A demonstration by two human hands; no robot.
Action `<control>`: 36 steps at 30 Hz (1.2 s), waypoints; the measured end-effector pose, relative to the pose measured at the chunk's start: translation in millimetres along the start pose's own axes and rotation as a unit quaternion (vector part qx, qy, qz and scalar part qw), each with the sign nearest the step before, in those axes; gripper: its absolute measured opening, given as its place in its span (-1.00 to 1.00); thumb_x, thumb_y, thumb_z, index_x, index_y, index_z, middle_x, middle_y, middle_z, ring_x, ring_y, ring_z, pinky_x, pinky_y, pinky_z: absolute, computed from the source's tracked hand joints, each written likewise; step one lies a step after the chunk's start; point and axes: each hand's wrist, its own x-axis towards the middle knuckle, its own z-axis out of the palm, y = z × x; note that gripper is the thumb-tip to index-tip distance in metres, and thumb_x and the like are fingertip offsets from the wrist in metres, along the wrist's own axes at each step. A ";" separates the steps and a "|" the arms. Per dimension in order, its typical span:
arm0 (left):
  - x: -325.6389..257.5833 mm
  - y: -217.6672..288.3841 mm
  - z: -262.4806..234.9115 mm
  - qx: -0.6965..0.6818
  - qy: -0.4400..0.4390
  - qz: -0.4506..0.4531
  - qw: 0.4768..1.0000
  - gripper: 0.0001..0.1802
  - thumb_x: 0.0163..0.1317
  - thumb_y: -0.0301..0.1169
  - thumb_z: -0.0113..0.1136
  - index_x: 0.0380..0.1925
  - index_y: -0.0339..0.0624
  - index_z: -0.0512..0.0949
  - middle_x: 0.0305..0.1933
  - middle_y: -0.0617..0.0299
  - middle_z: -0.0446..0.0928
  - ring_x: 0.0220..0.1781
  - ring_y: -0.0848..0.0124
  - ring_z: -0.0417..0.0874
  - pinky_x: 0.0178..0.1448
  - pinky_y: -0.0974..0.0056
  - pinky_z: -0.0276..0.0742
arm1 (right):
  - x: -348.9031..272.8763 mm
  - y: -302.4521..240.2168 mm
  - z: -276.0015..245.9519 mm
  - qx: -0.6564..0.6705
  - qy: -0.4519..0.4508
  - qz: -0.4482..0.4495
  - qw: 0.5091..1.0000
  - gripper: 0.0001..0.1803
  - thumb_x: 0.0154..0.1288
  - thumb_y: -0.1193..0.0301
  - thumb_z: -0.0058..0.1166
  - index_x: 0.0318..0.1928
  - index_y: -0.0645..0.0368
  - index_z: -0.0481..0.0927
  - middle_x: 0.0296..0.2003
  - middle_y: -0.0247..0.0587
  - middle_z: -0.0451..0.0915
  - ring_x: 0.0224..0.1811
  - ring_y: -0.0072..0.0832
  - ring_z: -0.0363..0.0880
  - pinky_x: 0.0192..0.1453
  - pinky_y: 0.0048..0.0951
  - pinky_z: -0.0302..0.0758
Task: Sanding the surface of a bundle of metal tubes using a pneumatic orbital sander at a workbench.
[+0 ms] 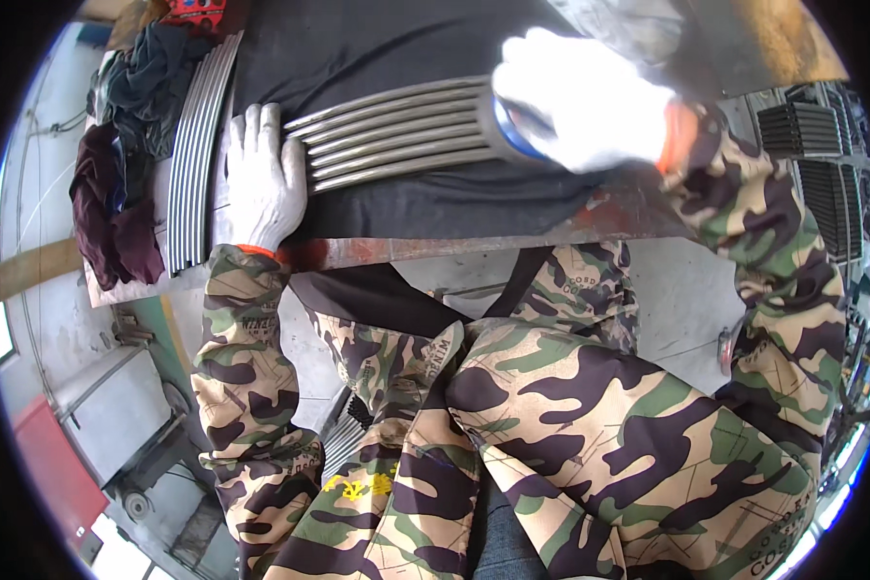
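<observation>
Nearest to the wearer, the camouflage-patterned trousers (551,425) and sleeves fill the lower view, and the rust-stained metal edge of the workbench (435,248) runs just beyond the knees. On the dark cloth covering (425,208) of that bench lies the ribbed, bright-metal grille panel of parallel curved bars (396,135). The left hand (258,179), in a white knit glove, lies flat and spread at the panel's left end, pressing down without closing on anything. The right hand (585,97), also gloved in white, is curled around a round blue-rimmed object (512,130) set against the panel's right end; what that object is cannot be told. Judged from this position, the main risk is the panel sliding on the cloth if the flat left hand loosens, letting the bars shift under the right hand's pressure. The left fingertips lie close to the bar ends and could be pinched or scraped. Farther left, a second stack of curved metal strips (195,155) rests beside bundled dark rags (116,203); a sideways push could knock it.
</observation>
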 end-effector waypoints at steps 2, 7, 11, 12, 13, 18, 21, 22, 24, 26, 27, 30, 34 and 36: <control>9.0 13.5 10.0 -0.026 0.023 0.006 0.999 -0.44 0.51 -0.31 0.08 0.39 -0.45 0.44 0.45 -0.37 0.43 0.51 -0.41 0.34 0.64 -0.25 0.19 | -6.3 -3.2 -8.4 0.004 -0.038 0.018 0.999 -0.80 0.27 0.36 0.18 -0.15 0.15 0.62 -0.24 -0.12 0.56 -0.16 -0.14 0.60 -0.13 -0.12 0.61; 0.3 2.2 18.4 0.005 0.012 0.033 0.999 -0.42 0.50 -0.29 0.10 0.42 -0.42 0.43 0.49 -0.37 0.40 0.55 -0.41 0.30 0.64 -0.24 0.20 | 8.9 16.2 1.9 -0.011 -0.043 0.049 0.998 -0.79 0.31 0.32 0.19 -0.12 0.14 0.61 -0.19 -0.07 0.57 -0.12 -0.11 0.62 -0.07 -0.11 0.63; -1.6 9.0 13.5 -0.013 0.009 -0.006 1.000 -0.39 0.51 -0.25 0.09 0.44 -0.39 0.41 0.52 -0.34 0.38 0.57 -0.39 0.29 0.64 -0.23 0.18 | 15.6 4.5 -2.6 -0.001 -0.052 0.041 0.998 -0.78 0.33 0.30 0.18 -0.12 0.14 0.61 -0.17 -0.06 0.58 -0.07 -0.08 0.63 0.02 -0.07 0.63; 1.6 14.9 17.3 -0.024 0.007 -0.015 1.000 -0.39 0.52 -0.25 0.09 0.45 -0.38 0.41 0.52 -0.33 0.37 0.58 -0.38 0.29 0.64 -0.23 0.17 | 14.9 11.7 4.3 -0.012 -0.062 0.060 0.996 -0.78 0.33 0.29 0.18 -0.11 0.14 0.62 -0.17 -0.06 0.58 -0.07 -0.08 0.64 0.01 -0.07 0.63; 4.1 20.9 20.6 -0.035 0.005 -0.023 0.999 -0.39 0.52 -0.24 0.09 0.46 -0.37 0.40 0.53 -0.32 0.37 0.58 -0.38 0.29 0.65 -0.23 0.17 | 12.9 19.6 11.3 -0.024 -0.071 0.077 0.994 -0.77 0.33 0.29 0.18 -0.11 0.14 0.62 -0.17 -0.06 0.58 -0.07 -0.08 0.64 0.01 -0.07 0.64; -6.6 21.9 16.1 -0.030 0.022 -0.016 0.999 -0.38 0.52 -0.25 0.08 0.46 -0.38 0.39 0.52 -0.35 0.36 0.57 -0.38 0.29 0.65 -0.24 0.16 | 19.6 6.1 4.7 -0.015 -0.057 0.065 0.996 -0.75 0.35 0.30 0.15 -0.06 0.15 0.64 -0.13 -0.03 0.61 -0.06 -0.07 0.66 0.03 -0.07 0.64; -8.8 19.8 9.1 -0.030 0.008 -0.022 0.999 -0.38 0.52 -0.25 0.08 0.46 -0.40 0.39 0.53 -0.36 0.36 0.58 -0.37 0.28 0.65 -0.24 0.15 | 34.0 21.3 26.2 -0.031 -0.027 0.076 0.996 -0.75 0.35 0.29 0.15 -0.07 0.16 0.64 -0.14 -0.03 0.62 -0.06 -0.06 0.67 0.02 -0.05 0.65; -7.4 20.4 9.5 -0.033 0.013 -0.021 0.999 -0.38 0.52 -0.25 0.08 0.46 -0.40 0.39 0.53 -0.36 0.36 0.58 -0.37 0.28 0.65 -0.24 0.15 | 41.7 29.0 25.7 -0.038 -0.039 0.087 0.995 -0.76 0.35 0.28 0.13 -0.07 0.11 0.66 -0.13 -0.04 0.64 -0.04 -0.05 0.69 0.03 -0.03 0.66; -11.0 19.1 12.8 -0.015 0.015 -0.010 1.000 -0.38 0.51 -0.25 0.09 0.46 -0.41 0.40 0.52 -0.35 0.37 0.58 -0.38 0.29 0.65 -0.23 0.16 | 53.9 32.8 25.4 -0.030 -0.059 0.112 0.991 -0.76 0.35 0.28 0.13 -0.07 0.08 0.68 -0.13 -0.04 0.65 -0.04 -0.05 0.71 0.04 -0.03 0.67; -9.7 19.5 14.5 -0.020 0.022 -0.020 0.999 -0.38 0.51 -0.25 0.09 0.45 -0.40 0.41 0.51 -0.34 0.38 0.57 -0.37 0.30 0.65 -0.22 0.17 | 60.0 33.5 21.6 -0.015 -0.066 0.143 0.987 -0.77 0.34 0.25 0.15 -0.08 0.01 0.71 -0.12 -0.04 0.67 -0.03 -0.02 0.73 0.07 -0.01 0.67; -8.6 20.0 16.8 -0.027 0.026 -0.028 0.999 -0.39 0.51 -0.25 0.09 0.44 -0.40 0.42 0.50 -0.34 0.40 0.56 -0.37 0.32 0.64 -0.22 0.18 | 57.6 31.5 15.4 -0.019 -0.068 0.143 0.987 -0.77 0.34 0.25 0.15 -0.08 0.01 0.71 -0.12 -0.04 0.67 -0.03 -0.02 0.73 0.07 -0.01 0.67; -5.6 18.0 14.6 -0.031 0.038 -0.043 0.998 -0.41 0.50 -0.24 0.11 0.41 -0.38 0.46 0.47 -0.31 0.45 0.54 -0.35 0.35 0.63 -0.21 0.20 | 46.7 31.7 -9.2 0.043 -0.072 0.201 0.976 -0.68 0.36 0.17 0.18 0.01 0.03 0.71 -0.09 -0.02 0.71 0.00 0.00 0.73 0.12 -0.04 0.66; 2.7 32.0 23.0 -0.056 0.055 -0.045 0.996 -0.44 0.46 -0.28 0.16 0.37 -0.36 0.50 0.43 -0.27 0.49 0.49 -0.34 0.41 0.60 -0.18 0.28 | -30.8 27.7 -54.0 0.062 0.001 0.271 0.961 -0.69 0.34 0.17 0.26 0.02 -0.01 0.69 -0.16 -0.12 0.69 -0.04 -0.14 0.74 0.09 -0.13 0.65; -9.5 17.0 12.2 -0.049 0.056 -0.054 0.996 -0.44 0.46 -0.28 0.16 0.37 -0.34 0.50 0.43 -0.26 0.49 0.49 -0.32 0.41 0.61 -0.18 0.27 | -41.2 12.5 -77.2 0.108 -0.015 0.375 0.921 -0.71 0.33 0.21 0.32 0.00 -0.03 0.70 -0.21 -0.18 0.67 -0.13 -0.24 0.74 -0.03 -0.20 0.66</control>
